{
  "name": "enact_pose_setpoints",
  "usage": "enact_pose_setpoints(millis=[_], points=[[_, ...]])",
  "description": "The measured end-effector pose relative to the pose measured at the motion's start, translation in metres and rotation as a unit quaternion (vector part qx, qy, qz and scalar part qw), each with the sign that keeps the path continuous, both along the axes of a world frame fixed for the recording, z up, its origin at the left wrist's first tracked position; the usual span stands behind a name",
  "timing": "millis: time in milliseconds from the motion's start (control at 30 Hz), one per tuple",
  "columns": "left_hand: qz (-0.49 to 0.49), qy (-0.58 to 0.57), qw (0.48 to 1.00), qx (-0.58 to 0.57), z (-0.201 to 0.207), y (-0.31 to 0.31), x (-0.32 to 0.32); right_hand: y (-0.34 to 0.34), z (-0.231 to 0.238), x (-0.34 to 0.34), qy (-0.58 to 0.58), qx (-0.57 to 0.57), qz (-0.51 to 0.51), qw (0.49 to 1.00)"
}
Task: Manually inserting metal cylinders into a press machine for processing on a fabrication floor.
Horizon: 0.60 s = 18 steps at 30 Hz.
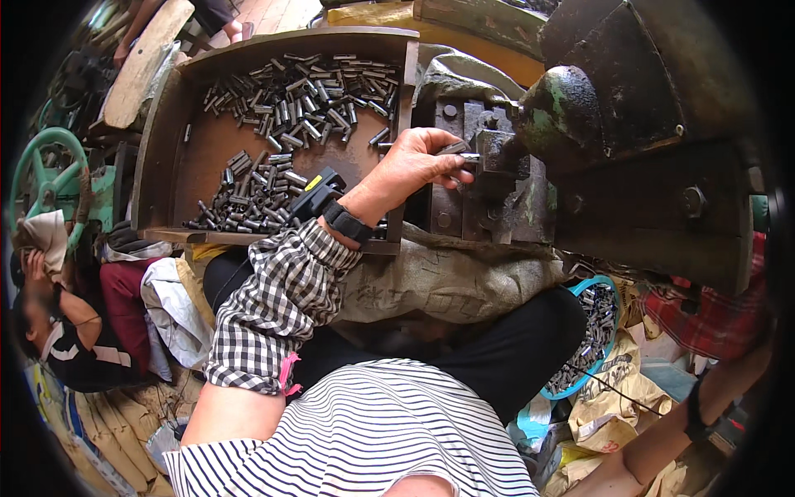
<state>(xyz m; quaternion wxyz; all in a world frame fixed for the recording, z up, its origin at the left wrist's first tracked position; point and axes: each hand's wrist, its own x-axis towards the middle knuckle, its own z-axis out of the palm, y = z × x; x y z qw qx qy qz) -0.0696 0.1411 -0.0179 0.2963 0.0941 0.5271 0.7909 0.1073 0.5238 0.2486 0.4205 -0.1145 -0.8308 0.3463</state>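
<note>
Left hand [411, 166] pinching small metal pin [457, 149] at fingertips, beside press die [497, 153].

yellow printed sacks [609, 398] — lower right, crumpled

Floor: strewn with yellow sacks [609, 389] and cloth.
Left: green handwheel [41, 161], a seated person [58, 323].
Light: bright daylight on planks [273, 12].

Dull grey metal pins [286, 108], worn wooden tray [157, 149], rough burlap sack [447, 282].
</note>
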Motion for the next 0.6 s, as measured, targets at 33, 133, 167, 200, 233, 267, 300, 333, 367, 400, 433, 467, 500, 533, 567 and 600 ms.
enact_pose_setpoints(millis=[33,133,167,200,233,267,300,333,367,400,433,467,500,533,567,600], points=[[0.003,0.013,1.0,-0.005,-0.001,0.003,0.0,0.0,-0.012,0.004,-0.004,0.005,0.005,1.0],[0.023,0.018,0.999,-0.036,-0.001,0.013,0.0,-0.007,-0.066,0.014,0.021,-0.022,0.066,0.997],[0.035,0.047,0.997,-0.043,0.0,0.017,0.0,-0.01,-0.085,0.015,0.019,-0.027,0.093,0.995],[0.054,0.07,0.994,-0.063,0.0,0.022,0.003,-0.014,-0.106,0.014,0.008,-0.022,0.096,0.995],[0.072,0.093,0.99,-0.084,0.001,0.024,0.005,-0.017,-0.119,0.015,-0.01,-0.077,0.111,0.991],[0.076,0.112,0.985,-0.109,0.002,0.024,0.006,-0.015,-0.119,0.013,-0.004,-0.164,0.112,0.98],[0.069,0.102,0.986,-0.111,0.004,0.023,0.006,-0.014,-0.119,0.012,0.031,-0.209,0.09,0.973],[0.063,0.091,0.987,-0.114,0.006,0.019,0.005,-0.011,-0.111,0.012,0.074,-0.206,0.083,0.972],[0.056,0.083,0.988,-0.117,0.008,0.013,0.004,-0.006,-0.096,0.011,0.112,-0.166,0.086,0.976],[0.059,0.086,0.984,-0.142,0.01,0.007,0.004,-0.004,-0.081,0.01,0.103,-0.148,0.066,0.981],[0.049,0.11,0.973,-0.199,0.012,-0.002,0.001,-0.002,-0.068,0.008,0.096,-0.102,0.057,0.988],[0.034,0.112,0.97,-0.214,0.014,-0.007,0.0,0.0,-0.049,0.008,0.096,-0.133,0.024,0.986],[0.024,0.102,0.961,-0.257,0.015,-0.012,0.0,0.001,-0.034,0.006,0.077,-0.116,0.015,0.99],[0.015,0.098,0.97,-0.221,0.015,-0.013,0.0,0.0,-0.026,0.004,0.074,-0.13,-0.017,0.989],[0.007,0.086,0.975,-0.203,0.015,-0.013,0.001,-0.001,-0.017,0.002,0.047,-0.082,0.001,0.996],[-0.003,0.086,0.981,-0.176,0.015,-0.014,0.002,-0.003,-0.011,-0.001,0.036,-0.07,-0.006,0.997]])
